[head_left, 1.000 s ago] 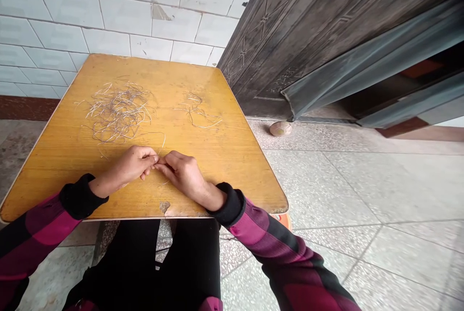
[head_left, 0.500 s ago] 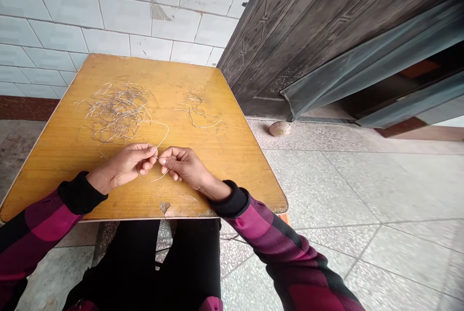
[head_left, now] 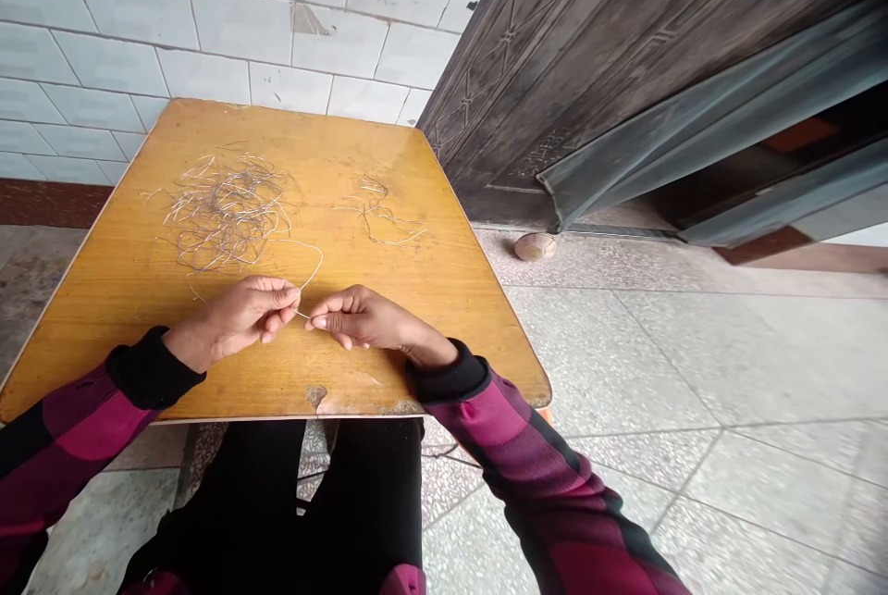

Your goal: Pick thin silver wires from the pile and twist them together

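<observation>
My left hand (head_left: 253, 313) pinches a thin, whitish wire (head_left: 320, 260) between thumb and fingertips, low over the table. From that pinch the wire curves up and back toward a large tangle of thin wires (head_left: 228, 211), pale and dark mixed. A short stretch of it also spans the small gap to my right hand (head_left: 364, 316), whose thumb and forefinger are closed on it. Whether the wire's end lies inside my right fingers is hidden. Farther back and to the right lies a smaller, loose group of wire pieces (head_left: 388, 223).
The yellow wooden table (head_left: 458, 317) has a chipped spot near its front edge. Behind it rises a white tiled wall (head_left: 208, 17). A dark carved door (head_left: 527, 68) with a grey-green curtain (head_left: 624, 160) stands at the right, and a ball-like object (head_left: 535, 246) rests on the floor.
My right hand has moved slightly right and down, widening the gap between the hands. The loose wire end that hung below it no longer shows. My left hand stays almost in place.
</observation>
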{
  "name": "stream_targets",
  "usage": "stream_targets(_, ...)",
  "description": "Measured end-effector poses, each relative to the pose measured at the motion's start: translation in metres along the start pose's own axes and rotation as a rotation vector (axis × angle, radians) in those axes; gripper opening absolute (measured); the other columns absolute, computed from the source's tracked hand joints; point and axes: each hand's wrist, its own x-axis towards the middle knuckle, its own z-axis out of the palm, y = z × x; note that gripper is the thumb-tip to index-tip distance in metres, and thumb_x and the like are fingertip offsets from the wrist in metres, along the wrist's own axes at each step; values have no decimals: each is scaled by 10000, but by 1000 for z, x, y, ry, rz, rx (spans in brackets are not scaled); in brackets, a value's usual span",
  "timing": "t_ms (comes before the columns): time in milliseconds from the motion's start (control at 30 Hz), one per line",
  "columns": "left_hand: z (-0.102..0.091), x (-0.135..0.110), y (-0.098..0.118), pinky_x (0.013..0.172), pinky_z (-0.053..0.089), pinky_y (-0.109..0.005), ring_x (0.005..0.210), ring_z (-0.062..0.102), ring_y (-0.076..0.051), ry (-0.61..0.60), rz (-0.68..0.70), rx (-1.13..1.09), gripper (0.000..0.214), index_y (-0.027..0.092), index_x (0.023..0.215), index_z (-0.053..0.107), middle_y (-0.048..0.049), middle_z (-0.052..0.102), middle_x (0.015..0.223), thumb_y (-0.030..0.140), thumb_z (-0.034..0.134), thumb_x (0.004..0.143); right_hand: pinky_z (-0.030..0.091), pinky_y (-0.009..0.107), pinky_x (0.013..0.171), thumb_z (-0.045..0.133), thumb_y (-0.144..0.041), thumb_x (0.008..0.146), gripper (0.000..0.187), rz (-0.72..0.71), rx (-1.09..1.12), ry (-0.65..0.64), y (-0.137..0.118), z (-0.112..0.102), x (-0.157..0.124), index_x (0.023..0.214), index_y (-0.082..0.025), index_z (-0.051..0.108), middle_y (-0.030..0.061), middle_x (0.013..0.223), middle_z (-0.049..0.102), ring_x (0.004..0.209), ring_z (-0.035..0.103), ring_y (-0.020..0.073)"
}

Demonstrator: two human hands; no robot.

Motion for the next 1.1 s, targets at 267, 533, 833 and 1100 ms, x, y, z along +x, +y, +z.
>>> stream_targets(267, -3, 1, -2, 376, 277, -161, 413, 344, -33, -8, -64, -18, 296, 154, 655, 520, 41, 460, 572, 354, 709, 765, 500, 252, 730, 564, -250, 958, 251, -292, -721, 19, -5, -22, -17, 1146, -236, 729, 57, 1035, 768, 902, 715, 153)
stream_targets(533, -1, 1, -2, 373, 268, -152, 412, 327, -25, 29, -56, -48, 272, 157, 651, 498, 51, 450, 580, 308, 682, 782, 463, 232, 655, 560, -272, 963, 229, -296, -773, 69, -12, -37, -26, 942, -183, 770, 49, 838, 756, 744, 687, 126)
stream_targets(833, 0, 2, 0, 390, 286, -149, 428, 346, -27, 87, -35, -91, 288, 168, 667, 465, 50, 464, 592, 301, 699, 771, 465, 228, 615, 580, -400, 942, 306, -266, -674, 139, -12, -53, -33, 813, -171, 736, 29, 729, 719, 643, 651, 111)
stream_targets(1100, 1, 2, -6, 419, 360, -166, 481, 406, -48, 123, 85, -20, 330, 165, 674, 481, 43, 489, 629, 389, 708, 761, 455, 251, 585, 604, -422, 900, 311, -131, -550, 536, -4, -73, -41, 784, -153, 708, 3, 625, 638, 570, 567, 102)
